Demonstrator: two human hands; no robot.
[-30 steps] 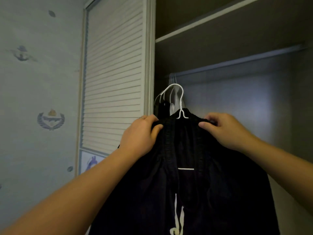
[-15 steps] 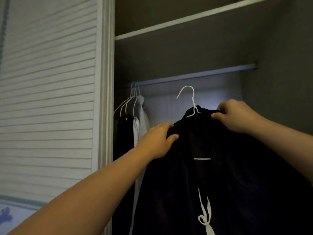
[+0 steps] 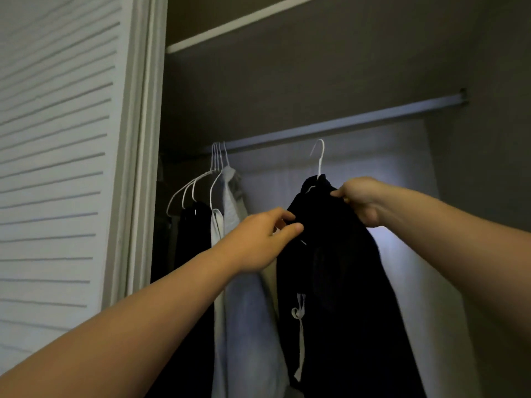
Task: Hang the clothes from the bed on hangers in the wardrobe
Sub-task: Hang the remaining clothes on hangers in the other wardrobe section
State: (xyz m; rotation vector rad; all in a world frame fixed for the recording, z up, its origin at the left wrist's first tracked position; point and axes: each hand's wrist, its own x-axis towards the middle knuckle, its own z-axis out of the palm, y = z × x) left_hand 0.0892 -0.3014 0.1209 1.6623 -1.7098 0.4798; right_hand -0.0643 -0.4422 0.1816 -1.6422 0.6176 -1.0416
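Observation:
A black garment (image 3: 339, 271) with a white drawstring (image 3: 298, 334) hangs on a white wire hanger (image 3: 319, 159). My left hand (image 3: 258, 239) pinches its left shoulder. My right hand (image 3: 362, 199) grips the right shoulder just beside the hanger's neck. The hanger's hook sits a little below the wardrobe rail (image 3: 344, 124), apart from it. The garment drapes down inside the open wardrobe.
On the rail's left end hang several white wire hangers (image 3: 201, 179) with a dark garment (image 3: 192, 239) and a pale grey one (image 3: 238, 254). A louvred white door (image 3: 57, 168) stands at the left. A shelf (image 3: 244, 23) runs above the rail.
Both hands have carried the black garment on its hanger up and deeper into the wardrobe, toward the rail. My view has swung right, past the patterned wall.

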